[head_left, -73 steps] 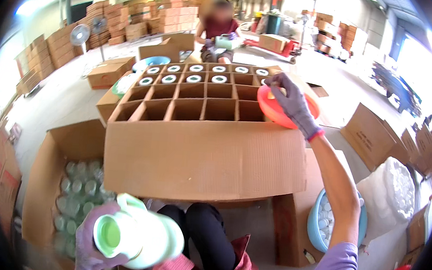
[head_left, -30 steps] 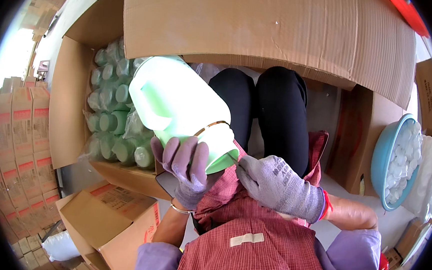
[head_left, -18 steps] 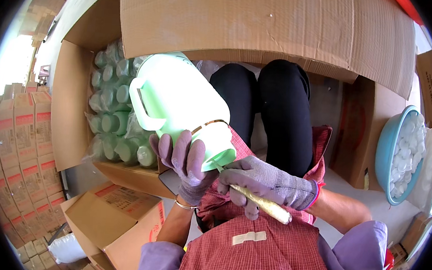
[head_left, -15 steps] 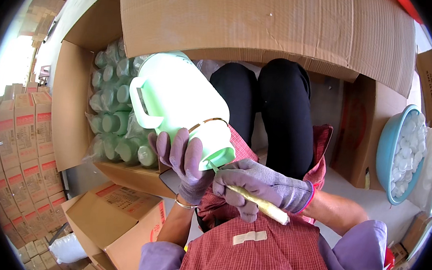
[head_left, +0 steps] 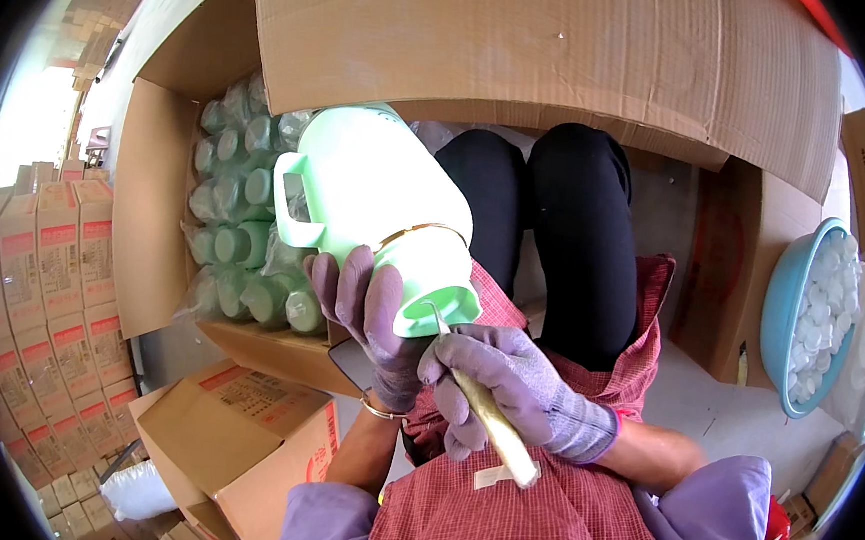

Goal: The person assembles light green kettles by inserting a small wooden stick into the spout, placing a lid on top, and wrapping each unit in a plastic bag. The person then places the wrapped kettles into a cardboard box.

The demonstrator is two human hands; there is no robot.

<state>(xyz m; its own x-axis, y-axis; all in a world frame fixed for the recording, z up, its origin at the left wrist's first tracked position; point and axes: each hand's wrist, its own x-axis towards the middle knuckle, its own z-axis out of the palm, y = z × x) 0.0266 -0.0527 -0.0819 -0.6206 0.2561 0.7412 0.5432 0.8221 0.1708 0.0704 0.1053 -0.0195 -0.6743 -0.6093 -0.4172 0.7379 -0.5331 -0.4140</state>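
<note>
A pale green thermos jug (head_left: pixel 383 191) with a side handle lies tilted over my lap, its open mouth toward me. My left hand (head_left: pixel 381 312), in a grey-purple glove, is closed round the jug's neck from the left and below. In my gloved right hand (head_left: pixel 505 380) is a slim hand tool with a pale yellow wrapped handle (head_left: pixel 501 440) and a narrow metal tip. That tip reaches into the jug's mouth near its rim; what it touches inside cannot be made out. A thin brown band (head_left: pixel 415 231) circles the jug above the neck.
At my left an open carton (head_left: pixel 151 210) holds several green jugs in plastic bags. A large cardboard flap (head_left: pixel 558 58) spans the far side. A blue basin (head_left: pixel 780 324) of whitish translucent pieces stands right. A carton (head_left: pixel 274 460) sits near left, stacked boxes (head_left: pixel 60 284) beyond.
My right hand has turned, swinging the tool's handle end down and to the left. The metal tip now shows inside the jug's mouth. The whole scene has shifted slightly right.
</note>
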